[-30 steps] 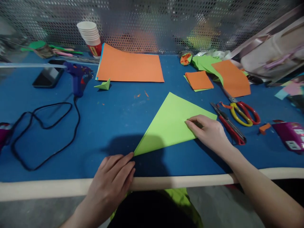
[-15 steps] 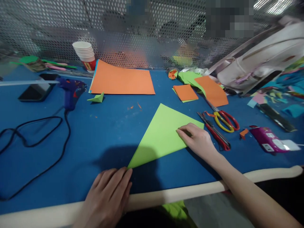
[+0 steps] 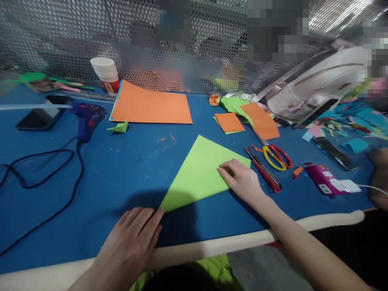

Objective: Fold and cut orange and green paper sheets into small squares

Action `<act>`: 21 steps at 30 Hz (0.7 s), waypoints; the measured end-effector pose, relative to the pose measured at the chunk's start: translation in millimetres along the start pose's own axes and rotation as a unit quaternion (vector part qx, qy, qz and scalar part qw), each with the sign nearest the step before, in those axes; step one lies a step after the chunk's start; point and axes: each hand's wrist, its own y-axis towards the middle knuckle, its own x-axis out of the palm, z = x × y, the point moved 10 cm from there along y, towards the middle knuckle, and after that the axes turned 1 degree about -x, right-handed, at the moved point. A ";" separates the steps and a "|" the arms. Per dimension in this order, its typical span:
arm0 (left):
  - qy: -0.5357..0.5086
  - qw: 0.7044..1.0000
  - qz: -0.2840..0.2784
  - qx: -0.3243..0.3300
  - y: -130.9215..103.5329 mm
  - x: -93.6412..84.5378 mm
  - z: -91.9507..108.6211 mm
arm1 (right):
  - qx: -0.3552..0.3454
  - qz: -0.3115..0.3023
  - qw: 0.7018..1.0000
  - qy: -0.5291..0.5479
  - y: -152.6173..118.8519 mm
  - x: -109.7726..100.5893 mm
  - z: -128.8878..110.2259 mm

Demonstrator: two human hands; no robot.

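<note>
A folded sheet of light green paper (image 3: 195, 169) lies flat in the middle of the table, one pointed corner toward me. At that near corner my left hand (image 3: 133, 230) rests, its fingers stretched out flat with the fingertips on the paper's tip. My right hand (image 3: 242, 180) lies over the paper's right part, thumb and index finger drawn together and touching its surface; I see nothing between them. A craft knife with a red handle (image 3: 266, 173) lies just right of that hand. Beyond it are scissors (image 3: 277, 157) with red and yellow handles.
At the left are a blue glue gun (image 3: 86, 119) with a black cord and a phone (image 3: 44, 113). Paper cups (image 3: 105, 72), orange sheets (image 3: 151, 103) and small orange squares (image 3: 229, 122) stand or lie farther back. A purple packet (image 3: 325, 178) is at the right, near another person's arm (image 3: 380, 178).
The view has shifted slightly, so table items appear farther left. Both hands keep their places on the green paper. Another person's arm has come into view at the right edge.
</note>
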 end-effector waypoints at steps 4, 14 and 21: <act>-0.007 1.000 -0.008 -0.007 -0.2 4.7 -3.4 | 0.008 -0.002 1.000 0.025 1.3 1.8 1.9; -0.101 0.989 -0.088 -0.066 42.1 -1.5 -52.0 | -0.046 -0.085 0.979 0.181 6.4 -20.0 -5.9; -0.105 0.962 -0.215 -0.131 143.7 58.0 -87.1 | -0.132 -0.065 0.969 0.200 -24.8 -54.7 -24.7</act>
